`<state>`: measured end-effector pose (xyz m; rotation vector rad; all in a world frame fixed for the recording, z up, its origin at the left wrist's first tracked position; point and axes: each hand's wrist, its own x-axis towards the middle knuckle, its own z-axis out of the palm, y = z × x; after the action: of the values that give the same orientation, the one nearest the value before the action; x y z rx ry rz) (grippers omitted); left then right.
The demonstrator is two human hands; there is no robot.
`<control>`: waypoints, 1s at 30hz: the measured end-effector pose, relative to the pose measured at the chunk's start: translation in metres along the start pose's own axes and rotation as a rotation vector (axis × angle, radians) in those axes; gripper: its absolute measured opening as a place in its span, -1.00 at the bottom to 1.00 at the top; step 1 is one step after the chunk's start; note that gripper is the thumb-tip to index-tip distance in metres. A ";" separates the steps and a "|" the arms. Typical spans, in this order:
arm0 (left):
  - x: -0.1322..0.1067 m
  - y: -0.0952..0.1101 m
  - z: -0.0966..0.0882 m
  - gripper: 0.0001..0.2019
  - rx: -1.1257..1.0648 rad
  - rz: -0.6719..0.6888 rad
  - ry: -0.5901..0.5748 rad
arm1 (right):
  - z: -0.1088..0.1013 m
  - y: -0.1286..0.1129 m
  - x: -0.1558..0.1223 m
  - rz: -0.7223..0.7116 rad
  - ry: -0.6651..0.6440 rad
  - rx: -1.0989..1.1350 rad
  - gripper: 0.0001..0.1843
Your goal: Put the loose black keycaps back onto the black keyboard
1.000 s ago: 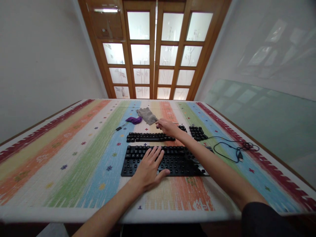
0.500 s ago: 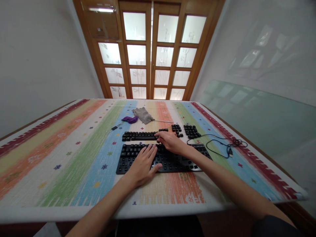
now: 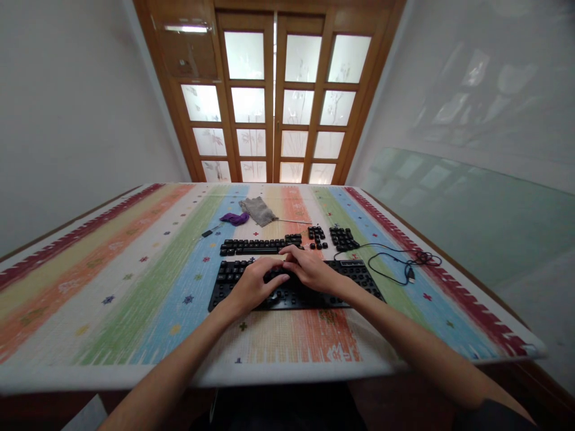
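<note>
A black keyboard point(image 3: 354, 276) lies on the striped tablecloth point(image 3: 148, 281) in front of me. My left hand point(image 3: 251, 288) rests on its middle keys with the fingers bent. My right hand point(image 3: 312, 272) sits beside it, fingers curled, and the fingertips of both hands meet over the top rows. What they pinch, if anything, is hidden. Just behind the keyboard lies a row of loose black keycaps point(image 3: 256, 245), with two smaller keycap clusters point(image 3: 344, 238) to its right.
The keyboard's black cable point(image 3: 399, 263) coils on the cloth to the right. Further back lie a grey cloth point(image 3: 258, 209), a purple cloth point(image 3: 233, 218), a small black tool point(image 3: 207, 233) and a thin stick point(image 3: 294, 221). Wooden glass-paned doors stand behind the table.
My right hand pulled back from the loose keycap row to the keyboard. My left hand went from lying flat to curled, and both hands' fingertips now meet.
</note>
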<state>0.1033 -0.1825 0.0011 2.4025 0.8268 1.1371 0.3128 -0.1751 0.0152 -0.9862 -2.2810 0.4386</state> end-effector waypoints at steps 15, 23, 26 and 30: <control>-0.002 -0.015 0.012 -0.90 0.059 0.093 -0.041 | 0.013 0.016 -0.024 -0.178 0.018 -0.224 -0.87; 0.000 -0.016 0.019 -0.92 0.051 0.162 -0.040 | 0.018 0.022 -0.041 -0.252 0.112 -0.261 -0.73; -0.001 -0.019 0.021 -0.90 0.052 0.168 -0.028 | 0.014 0.020 -0.044 -0.243 0.103 -0.196 -0.79; -0.003 -0.020 0.025 -0.87 0.120 0.199 -0.030 | 0.007 0.016 -0.045 -0.175 0.054 -0.079 -0.85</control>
<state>0.1147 -0.1706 -0.0264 2.6430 0.6757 1.1497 0.3408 -0.1982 -0.0165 -0.8167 -2.3265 0.2471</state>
